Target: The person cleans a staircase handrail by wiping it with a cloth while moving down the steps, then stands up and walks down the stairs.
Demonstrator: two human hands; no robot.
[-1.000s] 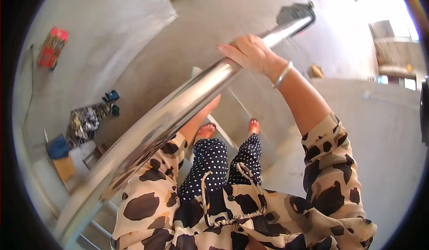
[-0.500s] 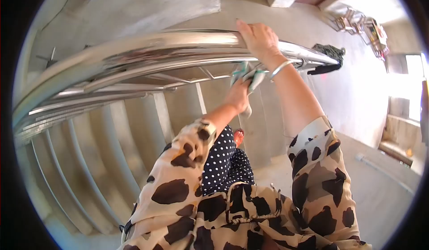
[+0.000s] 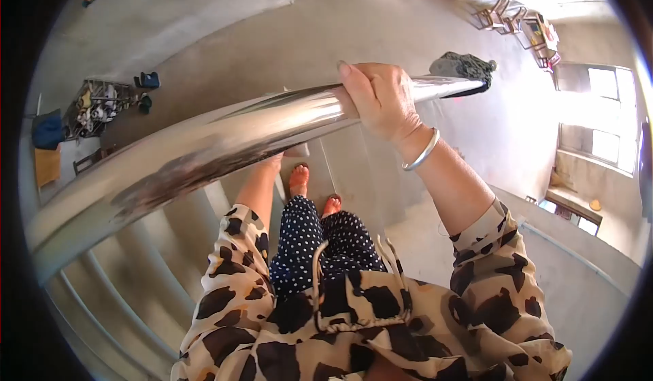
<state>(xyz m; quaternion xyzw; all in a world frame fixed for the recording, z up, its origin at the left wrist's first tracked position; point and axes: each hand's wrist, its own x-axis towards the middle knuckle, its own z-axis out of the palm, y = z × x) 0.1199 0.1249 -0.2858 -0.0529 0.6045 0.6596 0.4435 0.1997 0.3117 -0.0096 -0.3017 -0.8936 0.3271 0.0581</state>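
My right hand (image 3: pixel 382 102), a silver bangle on its wrist, is closed over the top of a shiny metal handrail (image 3: pixel 224 133). Below the rail is my left hand (image 3: pixel 271 164), its fingers mostly hidden behind the tube. A pale end of a cloth (image 3: pixel 297 151) shows beside that hand. Dark, crumpled fabric (image 3: pixel 466 70) hangs over the rail's far end.
Concrete stairs (image 3: pixel 160 252) descend at left, close to my feet in red footwear (image 3: pixel 298 179). Beyond the rail, a cluttered rack (image 3: pixel 98 109) stands far left. Wooden chairs (image 3: pixel 500 17) are at upper right, near a bright window (image 3: pixel 602 116).
The view has shifted, so the rail looks closer and its lower bars are out of sight. My left hand with the cloth has gone behind the rail; my right hand stays on top.
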